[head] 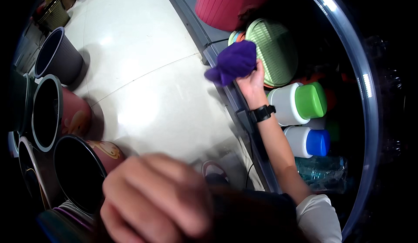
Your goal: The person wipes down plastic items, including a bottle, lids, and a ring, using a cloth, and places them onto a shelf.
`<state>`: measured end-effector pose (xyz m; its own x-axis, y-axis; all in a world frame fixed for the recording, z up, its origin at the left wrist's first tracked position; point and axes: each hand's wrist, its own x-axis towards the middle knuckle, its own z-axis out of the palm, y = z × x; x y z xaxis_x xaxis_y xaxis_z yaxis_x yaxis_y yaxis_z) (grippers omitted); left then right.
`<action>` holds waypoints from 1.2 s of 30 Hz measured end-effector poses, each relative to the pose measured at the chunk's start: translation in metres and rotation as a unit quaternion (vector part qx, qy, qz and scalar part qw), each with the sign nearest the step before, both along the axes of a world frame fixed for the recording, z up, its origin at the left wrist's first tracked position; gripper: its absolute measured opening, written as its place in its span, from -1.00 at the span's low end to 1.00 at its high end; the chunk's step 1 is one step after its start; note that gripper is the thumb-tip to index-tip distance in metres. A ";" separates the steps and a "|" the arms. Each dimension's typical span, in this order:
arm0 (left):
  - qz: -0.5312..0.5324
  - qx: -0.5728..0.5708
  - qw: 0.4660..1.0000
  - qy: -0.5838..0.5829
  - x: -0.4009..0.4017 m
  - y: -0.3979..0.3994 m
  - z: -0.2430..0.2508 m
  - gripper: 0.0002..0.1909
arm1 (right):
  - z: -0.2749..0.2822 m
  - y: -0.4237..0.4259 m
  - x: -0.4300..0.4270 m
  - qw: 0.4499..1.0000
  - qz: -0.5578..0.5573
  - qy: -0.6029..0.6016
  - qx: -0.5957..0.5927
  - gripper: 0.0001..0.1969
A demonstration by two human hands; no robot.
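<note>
My right hand (253, 81), with a black watch (263, 113) on its wrist, grips a bunched purple cloth (236, 62). The cloth hangs over the front edge of a dark grey shelf (235, 96), in front of a light green woven basket (272, 52). Just below that hand on the shelf lie a white container with a green lid (290, 104) and a smaller one with a blue lid (307, 142). Close to the camera my left hand (156, 197) is blurred, its fingers curled. Whether anything is inside those fingers is hidden.
A ribbed red bin (228, 4) stands farther along the shelf. Clear plastic bottles (321, 174) lie at its near end. Across the pale tiled floor (147, 80), several bins line the left, including a grey one (67, 58) and a pink one (75, 112). A shoe (214, 169) shows below.
</note>
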<state>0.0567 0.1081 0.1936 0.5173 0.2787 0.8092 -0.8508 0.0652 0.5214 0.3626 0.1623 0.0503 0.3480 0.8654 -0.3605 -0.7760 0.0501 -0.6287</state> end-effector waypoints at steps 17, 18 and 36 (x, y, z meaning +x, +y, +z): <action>0.032 -0.085 0.988 -0.128 -0.001 -0.014 -0.009 -0.79 | -0.002 -0.001 -0.030 0.727 -0.157 -0.662 0.096 -0.52; 0.019 -0.129 0.990 -0.053 -0.002 -0.012 -0.011 -0.67 | -0.002 0.001 -0.031 0.643 -0.132 -0.751 0.077 -0.50; 0.478 0.103 0.774 0.402 0.106 0.120 -0.193 -0.60 | -0.044 0.123 -0.002 0.542 0.042 -0.839 0.029 -0.56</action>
